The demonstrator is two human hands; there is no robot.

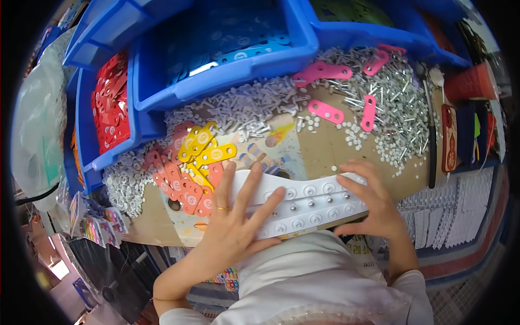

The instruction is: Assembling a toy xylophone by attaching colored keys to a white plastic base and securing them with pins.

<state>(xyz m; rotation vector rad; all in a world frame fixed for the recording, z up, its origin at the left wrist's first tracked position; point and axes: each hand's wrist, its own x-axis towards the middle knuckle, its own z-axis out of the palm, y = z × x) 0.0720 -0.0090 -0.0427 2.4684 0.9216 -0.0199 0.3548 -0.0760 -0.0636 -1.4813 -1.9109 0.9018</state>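
Observation:
In front of my body is a long white plastic board with rows of round raised sockets. Shiny metal pin heads stand in a line along its middle. My left hand rests over the board's left end, fingers spread and stretched out, its thumb along the near edge. Over the right end is my right hand, fingers bent toward the far edge and thumb held apart by the near edge. Whether it grips the board is not plain. Beside my left hand lie yellow link strips and a heap of coral-pink strips.
Blue bins line the back, holding blue strips and red strips. Metal pins and white plastic rivets lie piled before them, with bright pink strips among them. A phone-like red case lies far right.

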